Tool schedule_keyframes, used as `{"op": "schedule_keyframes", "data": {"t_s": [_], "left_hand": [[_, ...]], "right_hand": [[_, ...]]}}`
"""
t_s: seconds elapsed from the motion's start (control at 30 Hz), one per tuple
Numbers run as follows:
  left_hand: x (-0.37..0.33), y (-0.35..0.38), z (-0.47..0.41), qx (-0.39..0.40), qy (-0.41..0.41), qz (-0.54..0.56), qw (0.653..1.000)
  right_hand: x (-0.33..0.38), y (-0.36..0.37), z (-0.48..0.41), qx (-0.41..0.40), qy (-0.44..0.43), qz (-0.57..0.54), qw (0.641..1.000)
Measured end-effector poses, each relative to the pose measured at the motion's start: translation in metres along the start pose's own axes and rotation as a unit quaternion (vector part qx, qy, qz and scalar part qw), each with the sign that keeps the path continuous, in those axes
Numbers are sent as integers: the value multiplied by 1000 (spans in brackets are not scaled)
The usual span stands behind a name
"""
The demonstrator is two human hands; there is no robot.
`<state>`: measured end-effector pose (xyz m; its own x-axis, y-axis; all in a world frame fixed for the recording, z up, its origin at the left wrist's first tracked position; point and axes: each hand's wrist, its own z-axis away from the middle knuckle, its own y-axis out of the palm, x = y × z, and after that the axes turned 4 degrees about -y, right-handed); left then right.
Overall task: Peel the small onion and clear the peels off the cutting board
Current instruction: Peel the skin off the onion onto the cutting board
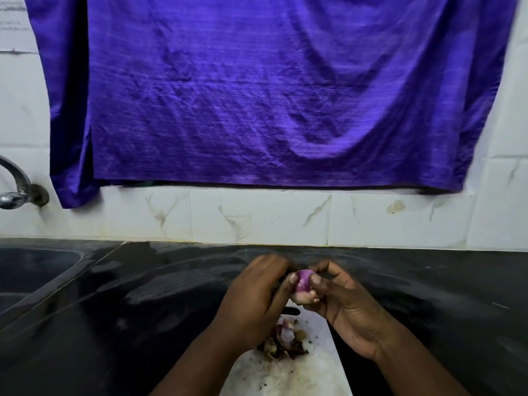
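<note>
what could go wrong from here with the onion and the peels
The onion is pinched only by fingertips of the left hand and right hand above the far end of the cutting board; if it slips it may roll onto the counter. The peels sit heaped on the board with loose crumbs around, so a careless sweep might scatter bits onto the counter.

The onion (pixel 303 284) is pinkish purple, cream at its base. The peels (pixel 283 341) are brown and pink, the cutting board (pixel 314 367) white with dark specks. The surface (pixel 143 295) is glossy black, the cloth (pixel 257 95) violet with fine horizontal lines, the tiles (pixel 257 218) white with beige veins.
</note>
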<state>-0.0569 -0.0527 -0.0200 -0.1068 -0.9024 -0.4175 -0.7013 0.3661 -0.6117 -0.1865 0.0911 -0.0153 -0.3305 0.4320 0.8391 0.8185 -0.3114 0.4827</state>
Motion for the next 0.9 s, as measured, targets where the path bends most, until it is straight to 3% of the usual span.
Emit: {"op": "schedule_keyframes", "data": {"t_s": [0.17,0.43,0.9], "left_hand": [[4,2,0,-25,-1,-64,998],[0,9,4,-11,-84,96,992],[6,9,-1,-14,-81,140,987]], "right_hand": [[-1,0,-1,-15,-19,6,1000],[0,-1,-2,-18,-19,4,1000],[-3,6,-2,-26,-40,133,990]]}}
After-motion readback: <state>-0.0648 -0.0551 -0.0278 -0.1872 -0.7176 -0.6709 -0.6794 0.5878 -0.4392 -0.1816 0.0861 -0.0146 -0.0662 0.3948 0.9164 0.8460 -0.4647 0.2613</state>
